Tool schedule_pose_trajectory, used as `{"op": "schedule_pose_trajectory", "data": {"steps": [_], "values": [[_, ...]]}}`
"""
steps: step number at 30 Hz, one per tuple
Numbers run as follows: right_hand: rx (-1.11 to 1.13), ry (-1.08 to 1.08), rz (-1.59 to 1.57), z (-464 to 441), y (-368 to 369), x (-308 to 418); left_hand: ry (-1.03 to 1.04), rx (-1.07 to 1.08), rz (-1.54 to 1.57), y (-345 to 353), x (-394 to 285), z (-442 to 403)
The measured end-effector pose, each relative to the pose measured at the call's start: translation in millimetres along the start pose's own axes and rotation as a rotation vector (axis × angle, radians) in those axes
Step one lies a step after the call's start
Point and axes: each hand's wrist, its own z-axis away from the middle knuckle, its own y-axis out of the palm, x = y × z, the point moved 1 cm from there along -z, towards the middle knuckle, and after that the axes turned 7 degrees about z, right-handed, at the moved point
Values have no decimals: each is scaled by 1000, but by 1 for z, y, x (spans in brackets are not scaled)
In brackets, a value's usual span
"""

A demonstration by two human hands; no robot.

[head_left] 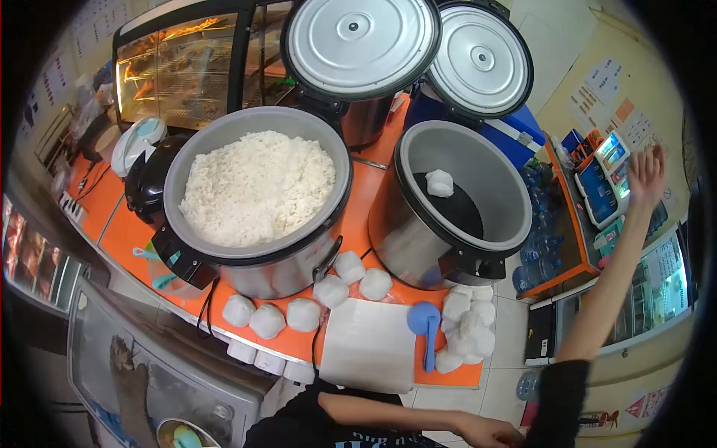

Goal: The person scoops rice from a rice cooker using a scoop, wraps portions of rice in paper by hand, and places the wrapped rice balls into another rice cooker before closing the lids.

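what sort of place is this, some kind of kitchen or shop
Most likely a small takeaway food shop: a large cooker full of white rice, a lit glass display case behind it, and white bundles lined along an orange counter.

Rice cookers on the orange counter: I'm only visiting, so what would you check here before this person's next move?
1. Rice uncovered: ok, heaped in the fuller cooker.
2. Other cooker uncovered: ok, with one white bundle inside.
3. White sheet laid out: ok, in front of the cookers.
4. Blue paddle in a grip: not ok, it lies at the sheet's right edge.
5. Both hands at the sheet: not ok; the right hand is raised well away, the left hand is low, to the right.
6. Rice temperature: cannot tell.
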Motion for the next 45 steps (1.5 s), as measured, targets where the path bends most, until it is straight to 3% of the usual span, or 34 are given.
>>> {"op": "schedule_pose_trajectory", "data": {"steps": [2,4,5,6,7,9,12,15,17,18,20,21,24,25,27,28,30,33,35,37,38,39,41,42,43,44,45], "values": [[582,53,-308,132,58,71,41,-538,-309,19,-6,55],[1346,135,-638,266,145,90,-305,-550,-467,15,10,108],[1597,246,-809,332,201,80,-362,-665,-391,18,10,142],[1686,433,-969,389,265,67,-403,-771,-376,18,11,180],[1361,767,-734,397,265,109,-489,-911,-379,20,17,214],[1182,802,-295,404,315,122,-732,-1200,-178,20,-5,253],[873,842,291,425,385,128,-493,-1566,-337,27,-23,273],[550,972,-12,446,395,129,-301,-1855,-327,20,-21,272],[471,764,-357,465,381,118,-158,-2054,-182,12,-24,267],[413,649,-542,465,379,117,-181,-2142,-344,7,-30,271],[800,590,-751,444,319,142,-219,-2311,-653,0,-39,270],[994,571,-847,440,296,149,-129,-2337,-419,-5,-51,271],[1025,309,-704,427,319,138,140,-2323,-259,-9,-44,287],[870,103,-673,412,340,147,207,-2306,-149,-5,-52,285],[696,-104,-347,411,400,150,170,-2376,-92,8,-51,286],[799,-54,-214,414,414,158,143,-2399,-72,16,-48,287],[956,67,54,399,441,175,292,-2370,-24,26,-43,288],[1040,62,182,386,428,195,189,-2384,-80,36,-72,270],[867,-19,28,396,390,187,238,-2341,44,46,-67,281],[1245,-76,-184,365,291,192,318,-2277,-164,60,-50,301],[1343,-219,-662,350,255,180,354,-2248,-259,66,-42,313],[1594,-86,-821,321,207,182,295,-2239,-361,67,-50,320],[1594,-140,-949,252,149,172,186,-2209,-567,65,-64,326],[1403,-303,-878,212,143,164,208,-2223,-519,58,-70,322],[1145,-232,-849,186,149,158,233,-2232,-478,48,-77,317],[1074,-57,-574,159,160,167,257,-2241,-442,37,-86,313],[961,-90,-472,140,195,154,281,-2249,-407,26,-95,308]]}}
